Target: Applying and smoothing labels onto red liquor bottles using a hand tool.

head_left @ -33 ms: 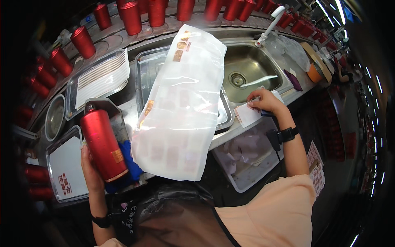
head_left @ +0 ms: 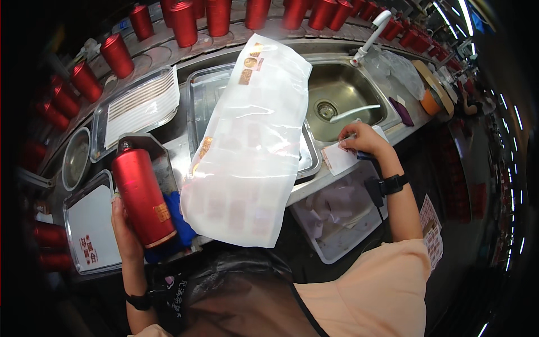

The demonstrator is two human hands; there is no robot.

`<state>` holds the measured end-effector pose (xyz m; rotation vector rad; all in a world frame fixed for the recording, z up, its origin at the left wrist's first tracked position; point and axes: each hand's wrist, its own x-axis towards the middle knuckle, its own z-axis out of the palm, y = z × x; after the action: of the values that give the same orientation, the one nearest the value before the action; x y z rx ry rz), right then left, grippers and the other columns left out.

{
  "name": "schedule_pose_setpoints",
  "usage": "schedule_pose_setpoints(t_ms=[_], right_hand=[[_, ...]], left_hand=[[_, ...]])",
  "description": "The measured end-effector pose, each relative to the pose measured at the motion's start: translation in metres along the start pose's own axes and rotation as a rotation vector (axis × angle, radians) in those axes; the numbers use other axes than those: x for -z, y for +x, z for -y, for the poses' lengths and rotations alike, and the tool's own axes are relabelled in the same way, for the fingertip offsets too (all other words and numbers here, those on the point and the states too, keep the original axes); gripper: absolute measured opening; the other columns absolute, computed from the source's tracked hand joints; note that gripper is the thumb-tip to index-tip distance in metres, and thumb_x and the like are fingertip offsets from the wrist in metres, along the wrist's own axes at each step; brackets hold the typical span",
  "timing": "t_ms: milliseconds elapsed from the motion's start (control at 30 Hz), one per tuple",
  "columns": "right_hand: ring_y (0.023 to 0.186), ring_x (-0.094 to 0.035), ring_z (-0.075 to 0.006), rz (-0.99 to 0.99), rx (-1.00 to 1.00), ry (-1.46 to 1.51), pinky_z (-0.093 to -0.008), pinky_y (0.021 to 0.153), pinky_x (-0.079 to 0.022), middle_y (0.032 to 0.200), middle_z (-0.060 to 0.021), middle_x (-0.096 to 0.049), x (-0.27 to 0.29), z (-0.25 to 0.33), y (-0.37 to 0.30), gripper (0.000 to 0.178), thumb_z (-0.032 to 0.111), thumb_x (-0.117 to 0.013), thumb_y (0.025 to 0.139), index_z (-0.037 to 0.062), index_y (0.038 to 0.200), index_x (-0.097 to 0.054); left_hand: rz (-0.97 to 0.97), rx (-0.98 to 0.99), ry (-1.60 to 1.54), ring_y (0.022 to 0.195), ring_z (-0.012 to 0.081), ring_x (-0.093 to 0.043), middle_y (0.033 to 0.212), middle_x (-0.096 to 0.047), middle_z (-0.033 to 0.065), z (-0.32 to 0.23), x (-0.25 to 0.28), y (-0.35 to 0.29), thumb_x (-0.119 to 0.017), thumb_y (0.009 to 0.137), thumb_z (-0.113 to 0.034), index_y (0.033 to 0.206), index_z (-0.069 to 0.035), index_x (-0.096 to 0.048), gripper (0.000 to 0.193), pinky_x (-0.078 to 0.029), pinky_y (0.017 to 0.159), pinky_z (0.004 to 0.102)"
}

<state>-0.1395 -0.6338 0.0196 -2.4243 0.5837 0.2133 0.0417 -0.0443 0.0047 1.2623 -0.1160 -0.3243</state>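
red canister (head_left: 141,196) in left hand (head_left: 124,227) grip; right hand (head_left: 364,140) pinches white slip (head_left: 338,160), fingertips hidden.

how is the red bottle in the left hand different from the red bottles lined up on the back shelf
The held red bottle lies tilted in the left hand, over a blue cloth; the shelf bottles stand upright in a row, untouched. The held bottle shows a small gold label near its base; I cannot make out labels on the shelf bottles. The held one looks larger only because it is closer. Both are glossy red cylinders with narrower tops.
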Motion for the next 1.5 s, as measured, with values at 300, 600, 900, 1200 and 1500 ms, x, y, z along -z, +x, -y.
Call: schedule_pose_setpoints(t_ms=[300, 600, 900, 1200, 1500], right_hand=[[0.067, -0.064, -0.0127, -0.245, 0.073, -0.126, -0.031, 0.062, -0.05, 0.072, -0.0066, -0.07, -0.003, -0.007, 0.046, 0.015, 0.013, -0.079, 0.074, 0.001, 0.077, -0.071], [0.058, -0.063, -0.0144, -0.34, -0.113, -0.077, -0.032, 0.058, -0.049, 0.066, -0.009, -0.069, -0.023, -0.01, 0.111, 0.022, 0.019, -0.081, 0.073, -0.0005, 0.077, -0.071], [0.072, -0.071, -0.0264, -0.372, -0.232, -0.141, -0.037, 0.069, -0.055, 0.077, -0.0155, -0.072, -0.03, -0.012, 0.11, 0.026, 0.023, -0.081, 0.069, 0.0009, 0.081, -0.075], [0.059, -0.047, -0.0126, -0.687, 0.091, 0.016, -0.0289, 0.059, -0.04, 0.063, -0.0024, -0.054, -0.044, 0.116, 0.021, 0.019, 0.02, -0.075, 0.081, 0.0013, 0.086, -0.074], [0.065, -0.05, -0.0031, -0.442, 0.365, 0.323, -0.0192, 0.06, -0.038, 0.077, 0.0012, -0.063, -0.115, 0.308, -0.066, 0.007, 0.004, -0.076, 0.084, -0.0008, 0.085, -0.072]], left_hand=[[-0.019, -0.017, 0.045, 0.112, 0.0112, -0.057, 0.12, -0.062, 0.0074, -0.004, -0.003, 0.001, -0.044, 0.105, -0.029, 0.122, -0.004, -0.056, 0.032, -0.043, 0.097, 0.0287], [-0.011, -0.032, 0.184, 0.126, 0.0184, -0.053, 0.138, -0.052, 0.0156, -0.024, -0.023, -0.002, -0.057, 0.096, -0.021, 0.152, 0.002, -0.028, 0.067, -0.039, 0.108, 0.0311], [0.039, 0.0, 0.188, 0.127, 0.0224, -0.053, 0.14, -0.049, 0.0208, -0.036, -0.022, 0.003, -0.064, 0.094, -0.018, 0.153, 0.001, -0.025, 0.074, -0.041, 0.108, 0.0336], [0.105, 0.068, 0.196, 0.141, 0.0306, -0.04, 0.148, -0.041, 0.0253, -0.041, 0.002, 0.002, -0.07, 0.089, -0.013, 0.154, 0.003, -0.022, 0.083, -0.035, 0.114, 0.0404], [0.206, -0.005, 0.198, 0.14, 0.0266, -0.041, 0.149, -0.041, 0.0163, -0.04, 0.005, 0.006, -0.07, 0.09, -0.009, 0.153, 0.002, -0.023, 0.079, -0.035, 0.114, 0.0398]])
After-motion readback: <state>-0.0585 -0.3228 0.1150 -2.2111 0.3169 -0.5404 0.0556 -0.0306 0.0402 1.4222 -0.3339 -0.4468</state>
